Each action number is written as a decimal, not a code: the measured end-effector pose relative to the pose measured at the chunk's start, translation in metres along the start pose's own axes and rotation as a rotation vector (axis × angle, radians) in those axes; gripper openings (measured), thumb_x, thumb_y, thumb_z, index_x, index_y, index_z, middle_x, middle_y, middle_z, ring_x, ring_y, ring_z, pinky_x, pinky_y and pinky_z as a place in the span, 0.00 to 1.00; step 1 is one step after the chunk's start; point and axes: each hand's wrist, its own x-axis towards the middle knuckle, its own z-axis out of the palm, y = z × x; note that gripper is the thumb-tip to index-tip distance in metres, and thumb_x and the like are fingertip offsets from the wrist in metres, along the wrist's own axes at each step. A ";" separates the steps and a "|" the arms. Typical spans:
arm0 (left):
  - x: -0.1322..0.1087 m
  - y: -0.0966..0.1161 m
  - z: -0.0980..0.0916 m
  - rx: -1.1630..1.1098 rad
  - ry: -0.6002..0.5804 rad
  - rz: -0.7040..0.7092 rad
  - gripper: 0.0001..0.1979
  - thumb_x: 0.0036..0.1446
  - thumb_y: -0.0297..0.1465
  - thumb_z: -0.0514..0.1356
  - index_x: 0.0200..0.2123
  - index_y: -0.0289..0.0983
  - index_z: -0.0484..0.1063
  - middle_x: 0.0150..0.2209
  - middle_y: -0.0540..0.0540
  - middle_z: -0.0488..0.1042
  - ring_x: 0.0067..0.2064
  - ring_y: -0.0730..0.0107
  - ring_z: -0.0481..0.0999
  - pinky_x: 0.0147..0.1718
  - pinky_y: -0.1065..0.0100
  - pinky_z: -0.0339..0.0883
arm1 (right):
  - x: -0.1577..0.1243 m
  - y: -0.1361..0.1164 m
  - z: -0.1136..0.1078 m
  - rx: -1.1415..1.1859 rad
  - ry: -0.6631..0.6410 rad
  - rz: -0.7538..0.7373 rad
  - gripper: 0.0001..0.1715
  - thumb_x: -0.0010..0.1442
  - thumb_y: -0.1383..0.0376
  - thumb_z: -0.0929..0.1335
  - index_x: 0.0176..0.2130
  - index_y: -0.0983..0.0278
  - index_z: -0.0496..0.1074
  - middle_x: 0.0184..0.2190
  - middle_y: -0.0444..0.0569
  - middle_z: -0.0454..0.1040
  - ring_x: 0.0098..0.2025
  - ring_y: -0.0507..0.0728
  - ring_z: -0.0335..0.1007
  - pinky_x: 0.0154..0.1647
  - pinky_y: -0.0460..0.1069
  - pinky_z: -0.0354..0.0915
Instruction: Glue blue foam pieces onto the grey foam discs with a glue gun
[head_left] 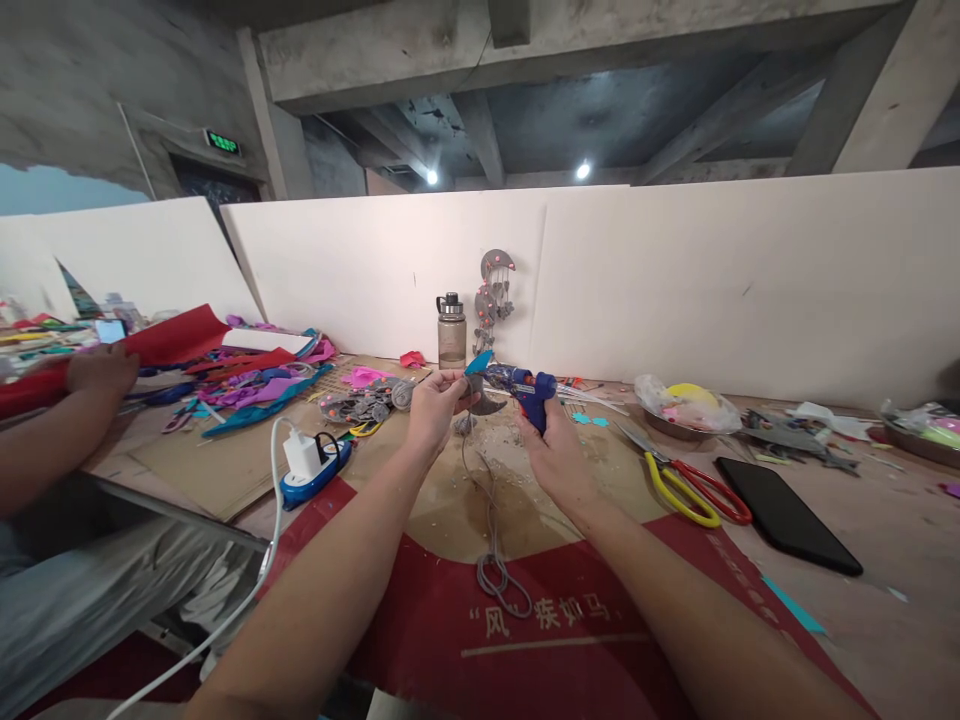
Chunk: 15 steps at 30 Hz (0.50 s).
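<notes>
My right hand [553, 445] is wrapped round the handle of a blue glue gun [517, 380], its nozzle pointing left. My left hand [435, 408] pinches a small blue felt piece [478, 364] close to the nozzle. Just below and right of those fingertips shows a dark grey crescent-shaped felt piece [491, 404]; I cannot tell whether the hand grips it too. A grey cord [491, 510] hangs from there and lies looped on the table mat. Behind stands a finished-looking grey moon hanging ornament [495, 290] against the white board.
Scissors with yellow and red handles [686, 488] and a black phone [787, 515] lie right. A blue power strip [315, 472] with a white plug sits left. A bottle [451, 335] stands behind. Felt scraps [262, 390] pile up left, near another person's hand [101, 372].
</notes>
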 end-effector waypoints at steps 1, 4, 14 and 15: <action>0.000 0.000 0.000 0.003 -0.002 -0.001 0.14 0.39 0.34 0.70 0.28 0.33 0.73 0.28 0.49 0.74 0.30 0.73 0.75 0.38 0.64 0.74 | 0.000 0.000 0.000 0.001 0.000 0.003 0.26 0.61 0.60 0.61 0.58 0.63 0.62 0.48 0.57 0.73 0.47 0.63 0.68 0.50 0.58 0.62; 0.000 0.000 0.000 -0.001 -0.013 0.002 0.15 0.39 0.35 0.70 0.29 0.34 0.73 0.29 0.49 0.75 0.31 0.72 0.75 0.39 0.64 0.74 | 0.001 0.003 -0.001 0.004 0.009 0.011 0.26 0.61 0.60 0.61 0.58 0.62 0.63 0.46 0.57 0.73 0.46 0.63 0.68 0.49 0.59 0.63; -0.001 0.002 0.002 -0.051 0.003 -0.008 0.17 0.38 0.35 0.72 0.29 0.33 0.71 0.28 0.50 0.74 0.31 0.74 0.75 0.40 0.62 0.76 | 0.006 0.006 -0.006 -0.010 0.042 0.114 0.25 0.59 0.58 0.61 0.54 0.63 0.65 0.46 0.57 0.74 0.45 0.63 0.70 0.47 0.58 0.64; -0.001 0.002 0.002 -0.058 0.005 -0.013 0.17 0.38 0.35 0.72 0.28 0.33 0.71 0.28 0.50 0.73 0.31 0.75 0.75 0.40 0.62 0.76 | 0.007 0.012 -0.006 -0.015 0.073 0.126 0.23 0.59 0.58 0.62 0.52 0.63 0.66 0.44 0.56 0.75 0.43 0.63 0.71 0.45 0.57 0.65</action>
